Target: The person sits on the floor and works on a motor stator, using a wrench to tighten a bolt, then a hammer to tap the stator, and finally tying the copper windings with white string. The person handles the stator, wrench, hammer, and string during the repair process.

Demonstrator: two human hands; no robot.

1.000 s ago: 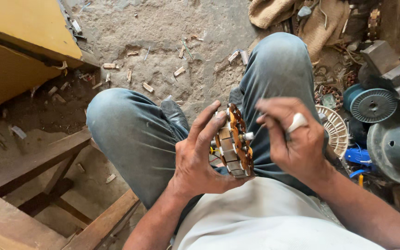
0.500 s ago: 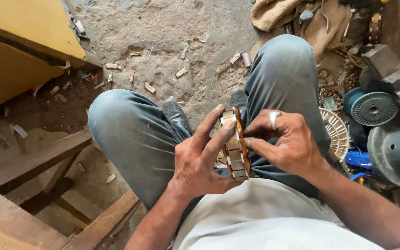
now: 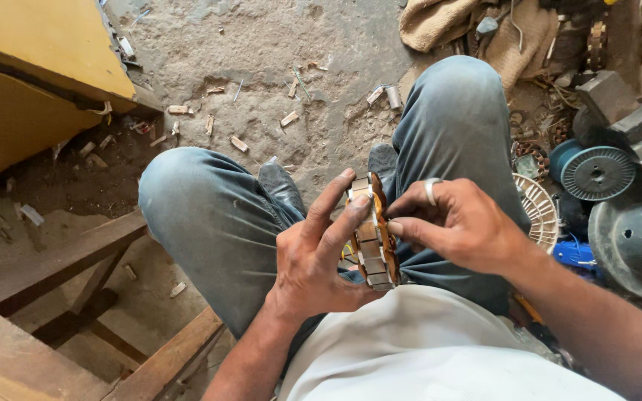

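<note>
Copper-wound stator [image 3: 371, 238], ring-shaped with steel laminations, held on edge between the knees above the lap; left hand [image 3: 313, 260] cups it, fingers [image 3: 336, 226] wrapped over the outer rim. Right hand [image 3: 458, 223], ringed, fingers pinched at the upper winding edge, what they pinch too small to tell. Windings seated and amber-taped where visible, far side hidden; blue wire spool [image 3: 592, 172] and grey motor cover [image 3: 637, 245] lie apart on the floor, so reassembly appears not yet begun

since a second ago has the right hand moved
Yes. The right hand has come in toward the left hand, its fingertips now on the wound motor core above the lap.
</note>
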